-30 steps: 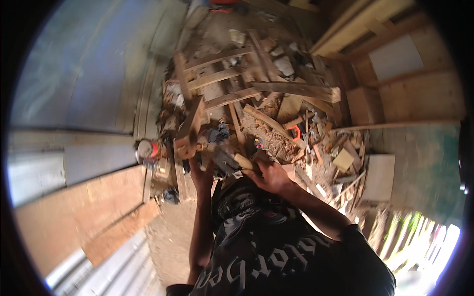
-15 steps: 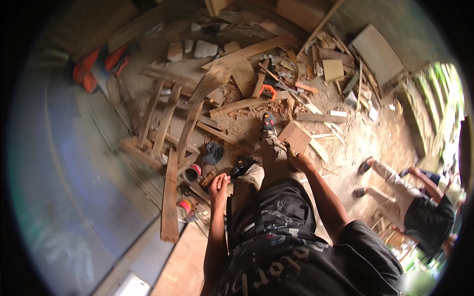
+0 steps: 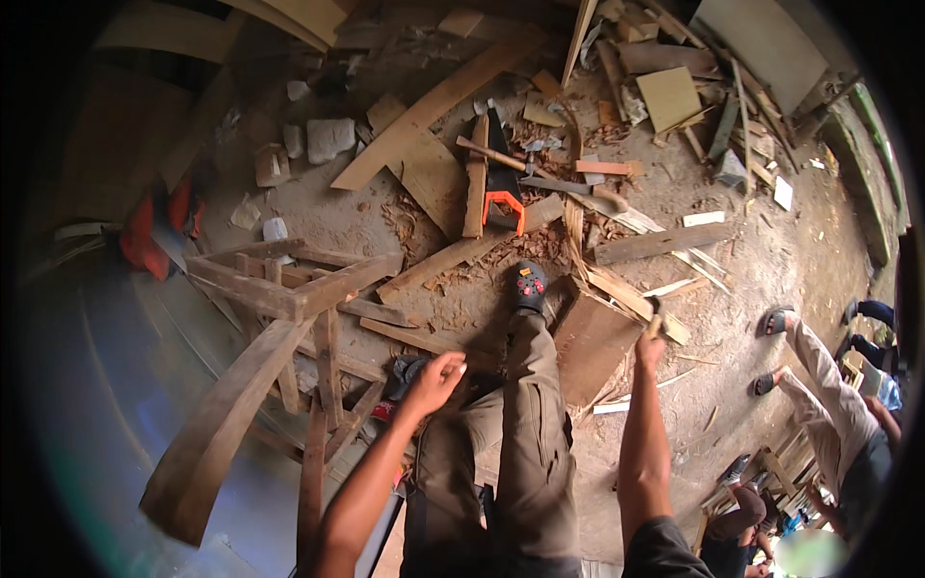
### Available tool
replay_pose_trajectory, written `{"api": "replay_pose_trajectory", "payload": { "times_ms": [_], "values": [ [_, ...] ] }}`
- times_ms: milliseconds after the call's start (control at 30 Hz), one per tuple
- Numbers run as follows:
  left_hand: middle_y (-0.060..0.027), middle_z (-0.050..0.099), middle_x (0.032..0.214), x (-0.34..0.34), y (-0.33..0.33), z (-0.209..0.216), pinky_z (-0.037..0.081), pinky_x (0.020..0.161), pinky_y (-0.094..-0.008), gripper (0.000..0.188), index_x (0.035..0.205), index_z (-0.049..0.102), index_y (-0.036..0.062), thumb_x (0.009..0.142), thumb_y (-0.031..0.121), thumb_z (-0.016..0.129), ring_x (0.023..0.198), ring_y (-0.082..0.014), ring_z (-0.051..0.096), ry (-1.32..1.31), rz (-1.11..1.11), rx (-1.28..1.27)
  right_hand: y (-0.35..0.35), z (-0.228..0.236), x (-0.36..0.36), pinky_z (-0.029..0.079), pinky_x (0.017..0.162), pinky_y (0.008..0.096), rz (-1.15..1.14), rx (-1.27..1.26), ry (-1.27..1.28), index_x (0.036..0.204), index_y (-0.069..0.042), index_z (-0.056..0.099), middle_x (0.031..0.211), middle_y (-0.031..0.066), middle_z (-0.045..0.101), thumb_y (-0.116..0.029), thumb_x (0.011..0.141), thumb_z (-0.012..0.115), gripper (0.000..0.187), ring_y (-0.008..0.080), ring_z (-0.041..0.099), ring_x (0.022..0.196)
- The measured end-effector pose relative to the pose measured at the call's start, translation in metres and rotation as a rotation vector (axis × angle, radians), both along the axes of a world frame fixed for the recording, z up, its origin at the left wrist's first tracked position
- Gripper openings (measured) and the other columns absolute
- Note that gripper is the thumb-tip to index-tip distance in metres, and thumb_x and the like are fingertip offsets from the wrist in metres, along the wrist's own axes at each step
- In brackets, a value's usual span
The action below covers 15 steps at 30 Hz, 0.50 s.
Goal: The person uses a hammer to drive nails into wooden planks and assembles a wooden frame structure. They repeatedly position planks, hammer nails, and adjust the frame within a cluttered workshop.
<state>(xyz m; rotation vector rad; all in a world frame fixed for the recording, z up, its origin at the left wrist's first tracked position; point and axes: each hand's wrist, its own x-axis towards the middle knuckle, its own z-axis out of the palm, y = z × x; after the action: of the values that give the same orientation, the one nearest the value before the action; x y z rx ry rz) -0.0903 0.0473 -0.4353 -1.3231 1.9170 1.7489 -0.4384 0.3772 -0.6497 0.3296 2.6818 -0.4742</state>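
My left hand (image 3: 436, 384) hangs in the air above my left leg, fingers loosely stretched and nothing seen in them. It is nearest to a rough wooden frame (image 3: 301, 299) of joined legs and rails, but apart from it. My right hand (image 3: 650, 349) is closed round a small tool with a tan handle (image 3: 655, 326) and a dark end; its exact kind does not show. Beside that hand stands a brown wooden block or box (image 3: 594, 344). Beyond my shod foot (image 3: 529, 286) lie an orange-handled saw (image 3: 503, 207), a hammer (image 3: 493, 154) and a wooden-handled blade (image 3: 578, 190).
Planks (image 3: 438, 106), offcuts and wood shavings litter the dirt floor. A scrap pile with a square board (image 3: 669, 98) lies at the far right. Other people's legs (image 3: 814, 371) show at the right. An orange and dark item (image 3: 146, 239) lies at the far left.
My view has shifted, and both hands are now stretched further forward and apart. My left hand's fingers have loosened. The right hand with its tool has moved right, out beyond the brown block.
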Motion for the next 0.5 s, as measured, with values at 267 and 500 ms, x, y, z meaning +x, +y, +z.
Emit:
{"api": "replay_pose_trajectory", "payload": {
  "times_ms": [267,500],
  "values": [
    [-0.0153,0.067,0.107,-0.122,-0.143,-0.172,0.051,0.083,-0.0377,0.043,0.128,0.051,0.0041,0.093,0.028,0.06,0.097,-0.0281,0.066,-0.248,-0.355,-0.297,-0.113,-0.088,-0.043,0.051,0.079,0.0497,0.104,0.497,0.335,0.115,0.012,0.055,0.1,0.0224,0.065,-0.018,0.085,0.062,0.043,0.0422,0.064,0.087],
    [-0.0104,0.064,0.115,-0.179,-0.187,-0.14,0.049,0.086,-0.0322,0.039,0.132,0.05,0.004,0.097,0.021,0.056,0.105,-0.0172,0.061,0.122,0.089,-0.173,-0.367,-0.116,0.014,0.051,0.075,0.0369,0.386,-0.844,-0.36,0.136,-0.008,0.038,0.098,0.0184,0.067,-0.015,0.092,0.058,0.049,0.0235,0.066,0.085]
  ]
}}
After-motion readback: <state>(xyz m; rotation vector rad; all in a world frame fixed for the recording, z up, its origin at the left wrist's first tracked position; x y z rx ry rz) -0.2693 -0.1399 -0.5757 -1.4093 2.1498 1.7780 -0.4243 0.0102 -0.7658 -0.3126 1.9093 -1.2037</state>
